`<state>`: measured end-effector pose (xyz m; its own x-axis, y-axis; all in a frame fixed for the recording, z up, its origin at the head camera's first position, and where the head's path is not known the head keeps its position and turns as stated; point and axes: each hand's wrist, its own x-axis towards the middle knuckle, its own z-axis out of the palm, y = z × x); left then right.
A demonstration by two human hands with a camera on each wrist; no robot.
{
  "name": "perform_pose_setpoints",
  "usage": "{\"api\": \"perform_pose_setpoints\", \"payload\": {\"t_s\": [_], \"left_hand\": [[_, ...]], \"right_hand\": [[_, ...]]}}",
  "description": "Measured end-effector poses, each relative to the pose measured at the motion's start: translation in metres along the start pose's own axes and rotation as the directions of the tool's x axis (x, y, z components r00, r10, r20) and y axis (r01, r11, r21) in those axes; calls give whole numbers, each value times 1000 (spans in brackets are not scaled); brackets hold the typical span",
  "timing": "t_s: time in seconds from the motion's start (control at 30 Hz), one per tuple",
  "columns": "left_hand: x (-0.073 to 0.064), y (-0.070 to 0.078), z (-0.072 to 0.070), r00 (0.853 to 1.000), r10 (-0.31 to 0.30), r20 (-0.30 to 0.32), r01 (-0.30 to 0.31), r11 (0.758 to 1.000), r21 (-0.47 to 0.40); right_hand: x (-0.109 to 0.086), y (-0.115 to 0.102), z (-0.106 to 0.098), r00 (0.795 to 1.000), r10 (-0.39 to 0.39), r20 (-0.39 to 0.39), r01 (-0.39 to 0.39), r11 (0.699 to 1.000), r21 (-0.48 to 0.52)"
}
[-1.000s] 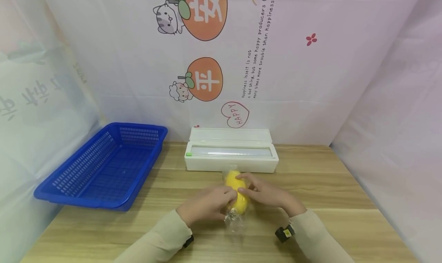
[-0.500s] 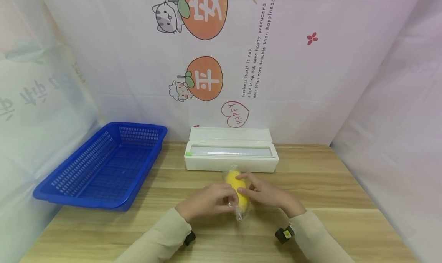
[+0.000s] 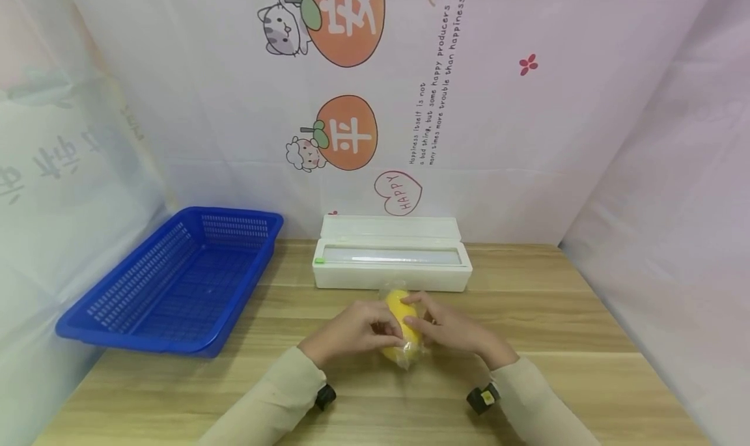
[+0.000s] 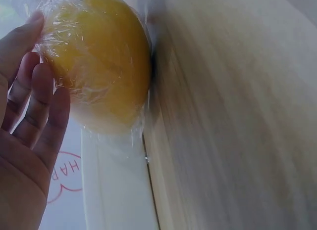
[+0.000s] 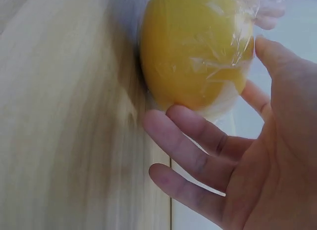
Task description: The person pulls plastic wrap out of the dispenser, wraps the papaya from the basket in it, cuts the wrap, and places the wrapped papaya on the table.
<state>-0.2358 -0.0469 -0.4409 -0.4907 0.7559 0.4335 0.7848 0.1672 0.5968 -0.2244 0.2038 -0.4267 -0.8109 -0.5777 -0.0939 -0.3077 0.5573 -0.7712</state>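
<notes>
A smooth yellow oval fruit (image 3: 400,308) lies on the wooden table, wrapped in clear cling film (image 3: 406,360); its exact kind is unclear. My left hand (image 3: 357,329) is at its near left side, with thumb and forefinger pinching the film at the near end. In the left wrist view, the other left fingers sit loosely beside the fruit (image 4: 106,62). My right hand (image 3: 454,325) holds the fruit from the right, thumb on its upper side and bent fingers round the far end. Creased film shows over the fruit (image 5: 193,52) in the right wrist view.
Just behind the fruit stands a white cling film dispenser (image 3: 389,278), its lid raised and a roll (image 3: 392,257) inside. A blue plastic basket (image 3: 243,303) is at the left. A printed white cloth (image 3: 498,140) hangs along the back and sides.
The loose film at the near end stuck out towards me; now it is drawn up against the fruit. My left hand has shifted slightly upward with it. The right hand stays in place.
</notes>
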Motion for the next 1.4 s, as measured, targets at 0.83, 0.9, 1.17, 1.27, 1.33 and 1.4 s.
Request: {"api": "perform_pose_setpoints", "payload": {"t_s": [0.83,0.9,1.17,1.27,1.33,1.4], "left_hand": [[-4,-4,-6,980,-195,29,197,966,-167],[-4,-4,-6,980,-199,23,200,965,-169],[-4,-7,-7,986,-167,17,168,976,-140],[-5,-7,-8,992,-122,36,124,988,-86],[-6,-5,-9,994,-92,55,93,995,-24],[-6,-3,-9,995,-74,71,71,997,42]], "right_hand": [[6,5,4,998,-42,50,44,998,-46],[5,5,5,999,-43,30,45,996,-73],[4,4,6,999,-48,5,48,992,-113],[3,4,6,999,-45,18,47,995,-86],[2,4,6,999,-39,26,40,997,-65],[2,5,6,999,-31,31,33,998,-47]]}}
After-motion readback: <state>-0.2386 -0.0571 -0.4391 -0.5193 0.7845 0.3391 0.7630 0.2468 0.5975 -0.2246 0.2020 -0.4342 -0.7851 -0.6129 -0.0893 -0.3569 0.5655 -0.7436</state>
